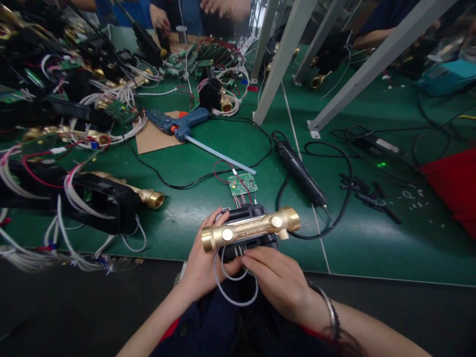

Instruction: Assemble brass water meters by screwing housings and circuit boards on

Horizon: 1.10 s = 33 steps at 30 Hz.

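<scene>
A threaded brass meter pipe (pixel 256 227) lies across a black plastic housing (pixel 247 212) at the table's front edge. My left hand (pixel 204 258) wraps the housing's left side, with its thumb underneath near the cable. At the housing's near side, the fingers of my right hand (pixel 277 272) pinch a thin grey cable (pixel 235 301), which loops down below. The exact pinch point is partly hidden. Beyond the housing, a green circuit board (pixel 242 184) rests on the table, joined to it by several thin wires.
A blue glue gun (pixel 182 124) lies on cardboard (pixel 148 141), its glue stick pointing towards me. A black electric screwdriver (pixel 299 171) with a cable lies right. Housings with brass pipes (pixel 152 198) crowd the left. Metal posts (pixel 284 59) and a red bin (pixel 453 183) stand right; co-workers sit opposite.
</scene>
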Each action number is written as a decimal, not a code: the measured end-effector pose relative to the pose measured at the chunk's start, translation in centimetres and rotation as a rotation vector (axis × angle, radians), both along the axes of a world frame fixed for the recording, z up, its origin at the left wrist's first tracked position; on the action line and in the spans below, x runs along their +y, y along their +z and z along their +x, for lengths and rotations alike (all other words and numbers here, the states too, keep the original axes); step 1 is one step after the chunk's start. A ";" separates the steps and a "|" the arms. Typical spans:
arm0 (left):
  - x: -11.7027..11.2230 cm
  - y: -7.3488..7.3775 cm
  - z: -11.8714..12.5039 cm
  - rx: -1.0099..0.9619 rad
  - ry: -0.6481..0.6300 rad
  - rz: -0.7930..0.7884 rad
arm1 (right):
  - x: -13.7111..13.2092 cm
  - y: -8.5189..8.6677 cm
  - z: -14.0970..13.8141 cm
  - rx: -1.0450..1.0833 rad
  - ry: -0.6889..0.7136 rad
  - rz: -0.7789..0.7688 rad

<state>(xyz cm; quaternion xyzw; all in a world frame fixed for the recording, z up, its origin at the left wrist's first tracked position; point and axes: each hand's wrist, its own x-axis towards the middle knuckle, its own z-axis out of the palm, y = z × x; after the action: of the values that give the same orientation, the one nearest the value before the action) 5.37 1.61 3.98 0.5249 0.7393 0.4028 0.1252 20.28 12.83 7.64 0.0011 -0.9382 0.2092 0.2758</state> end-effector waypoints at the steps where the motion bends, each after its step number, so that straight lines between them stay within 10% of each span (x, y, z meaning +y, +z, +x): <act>1: 0.0 0.0 0.0 -0.007 0.005 -0.012 | 0.1 0.2 0.1 -0.012 0.004 -0.009; 13: -0.5 0.5 0.2 -0.087 0.005 -0.069 | 0.7 1.1 -0.1 -0.154 0.124 0.028; 19: 0.3 0.5 1.0 -0.018 0.086 -0.020 | 4.0 4.9 0.0 -0.292 0.306 -0.169; 22: 0.6 0.1 0.9 -0.007 0.099 0.010 | 8.0 6.4 -1.0 -0.162 0.047 -0.293; 25: 0.8 -0.1 0.7 -0.008 0.082 0.029 | 11.7 5.3 -4.3 -0.227 -0.206 -0.166; 33: 0.7 -0.3 0.1 0.020 0.046 -0.005 | 14.2 0.8 -11.9 -0.540 0.166 0.264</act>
<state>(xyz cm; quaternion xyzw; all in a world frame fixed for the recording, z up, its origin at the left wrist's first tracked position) 5.49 2.32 3.69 0.5114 0.7536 0.3982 0.1098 8.37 27.00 8.43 0.0580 -0.9933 0.0999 -0.0040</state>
